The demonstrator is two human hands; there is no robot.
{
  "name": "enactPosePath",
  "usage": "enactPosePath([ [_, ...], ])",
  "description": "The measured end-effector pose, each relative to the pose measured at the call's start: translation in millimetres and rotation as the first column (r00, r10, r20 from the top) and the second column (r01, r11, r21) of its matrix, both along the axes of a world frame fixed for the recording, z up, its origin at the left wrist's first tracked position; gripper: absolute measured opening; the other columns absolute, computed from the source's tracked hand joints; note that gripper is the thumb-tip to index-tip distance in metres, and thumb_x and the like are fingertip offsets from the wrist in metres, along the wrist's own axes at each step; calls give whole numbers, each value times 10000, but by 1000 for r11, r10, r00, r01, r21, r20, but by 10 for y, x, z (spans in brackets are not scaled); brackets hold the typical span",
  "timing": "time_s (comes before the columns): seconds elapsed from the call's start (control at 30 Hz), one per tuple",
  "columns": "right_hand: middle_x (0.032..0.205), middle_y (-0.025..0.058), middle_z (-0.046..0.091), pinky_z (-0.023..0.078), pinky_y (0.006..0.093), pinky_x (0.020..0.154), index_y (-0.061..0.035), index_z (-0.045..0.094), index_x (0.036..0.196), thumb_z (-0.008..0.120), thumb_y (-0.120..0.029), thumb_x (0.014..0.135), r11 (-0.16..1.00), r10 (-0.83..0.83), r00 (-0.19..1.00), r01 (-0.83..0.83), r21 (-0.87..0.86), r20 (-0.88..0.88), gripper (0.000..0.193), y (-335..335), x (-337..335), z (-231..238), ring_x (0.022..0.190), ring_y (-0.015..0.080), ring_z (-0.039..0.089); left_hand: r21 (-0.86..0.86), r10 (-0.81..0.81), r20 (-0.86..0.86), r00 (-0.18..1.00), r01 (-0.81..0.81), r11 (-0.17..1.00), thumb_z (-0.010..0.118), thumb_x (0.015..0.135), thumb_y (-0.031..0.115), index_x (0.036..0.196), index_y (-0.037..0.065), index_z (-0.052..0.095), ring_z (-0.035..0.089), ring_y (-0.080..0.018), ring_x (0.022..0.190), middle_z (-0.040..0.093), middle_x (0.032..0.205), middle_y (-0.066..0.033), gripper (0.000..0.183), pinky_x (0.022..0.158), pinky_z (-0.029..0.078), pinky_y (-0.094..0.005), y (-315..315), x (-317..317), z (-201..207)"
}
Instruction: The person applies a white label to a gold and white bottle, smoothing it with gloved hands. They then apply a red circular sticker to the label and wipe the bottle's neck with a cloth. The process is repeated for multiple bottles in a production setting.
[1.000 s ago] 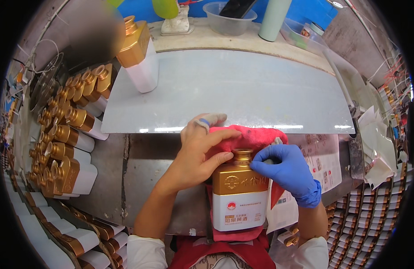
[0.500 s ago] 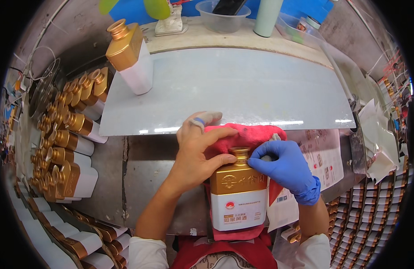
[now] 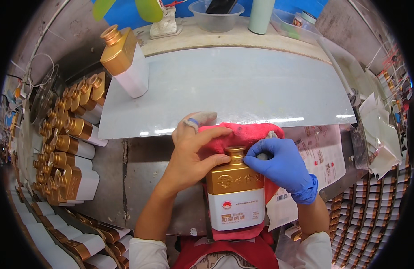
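Note:
A bottle (image 3: 236, 197) with a gold upper part and a white, printed lower part leans back on a red cloth (image 3: 247, 134) in front of me. My left hand (image 3: 193, 145) grips it from the left, thumb at the gold shoulder beside the neck, fingers over the cloth behind. Pale finger covers and a blue band show on its far fingers. In a blue glove, my right hand (image 3: 278, 163) is pinched closed at the right of the neck. A bit of greyish material peeks out between its fingers; what it is I cannot make out.
A second gold-and-white bottle (image 3: 126, 60) stands on the grey board (image 3: 243, 85). Several more bottles (image 3: 75, 179) crowd the left side, and rows of them (image 3: 368, 215) fill the lower right. Printed sheets (image 3: 321, 161) lie right. A plastic bowl (image 3: 216, 17) sits behind.
The view has shifted slightly. Both hands keep nearly the same place around the bottle's neck, and the bottle stays in the cloth.

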State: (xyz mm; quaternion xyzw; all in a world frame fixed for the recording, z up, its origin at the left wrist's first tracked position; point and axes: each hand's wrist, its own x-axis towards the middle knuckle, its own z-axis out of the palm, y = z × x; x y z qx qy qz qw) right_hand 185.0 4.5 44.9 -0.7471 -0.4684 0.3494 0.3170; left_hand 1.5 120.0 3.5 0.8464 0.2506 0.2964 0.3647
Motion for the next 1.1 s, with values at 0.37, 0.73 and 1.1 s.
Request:
enactPosePath([
  [0.37,675,84,650,501,287,638,-36,712,833,677,-199,762,1000,12,1000,-13,21,15,181,-2,11,-19,615,160,599,-15,-29,-19,999,28,999,793,684,213,1132,175,683,410,-321,1237,515,1276,-162,463,1053,253,-436,20,-19,-5],
  [0.73,682,84,659,504,290,647,-44,718,828,677,-202,763,1000,16,1000,-16,-3,14,175,7,20,7,609,163,604,17,32,11,999,-32,999,852,614,304,1051,164,717,453,-307,1195,550,1209,-142,479,1022,281,-425,7,38,6],
  [1.1,654,81,638,503,305,641,-63,717,826,656,-202,771,999,49,999,-49,-22,-5,161,20,68,40,595,183,599,-28,1,-37,999,-2,1000,862,598,219,1052,122,713,454,-293,1209,541,1245,-139,487,1036,329,-394,31,42,36],
])
